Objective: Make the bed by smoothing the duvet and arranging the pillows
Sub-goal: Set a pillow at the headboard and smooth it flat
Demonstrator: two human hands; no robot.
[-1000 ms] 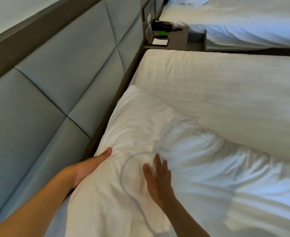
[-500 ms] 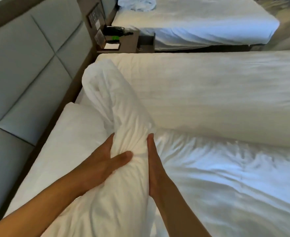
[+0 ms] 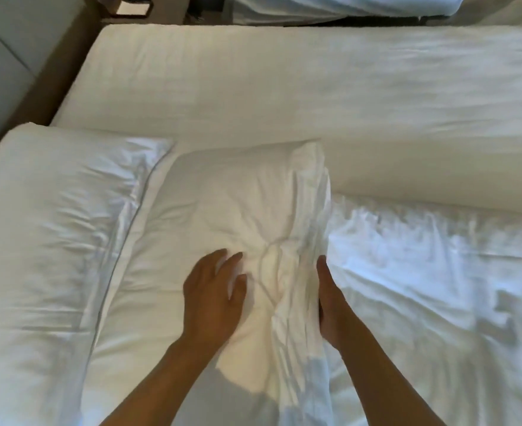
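A white pillow (image 3: 229, 204) lies flat in the middle of the bed, its loose pillowcase end bunched along its right side. My left hand (image 3: 213, 296) rests flat on top of it, fingers apart. My right hand (image 3: 333, 305) is edge-on against the bunched right side, thumb up, its fingers tucked under the fabric. A second white pillow (image 3: 53, 216) lies to the left, touching the first. The crumpled white duvet (image 3: 438, 287) covers the bed to the right of the pillow.
Beyond the pillows stretches the smooth white sheet (image 3: 284, 96) of the far half of the bed. The grey padded headboard (image 3: 4, 56) runs along the left. A nightstand (image 3: 133, 7) and another bed (image 3: 346, 7) lie past the far edge.
The pillow, held upright between both hands half a second ago, now lies flat beside the other pillow. My left hand has let go and lies on top of it. My view tilted down.
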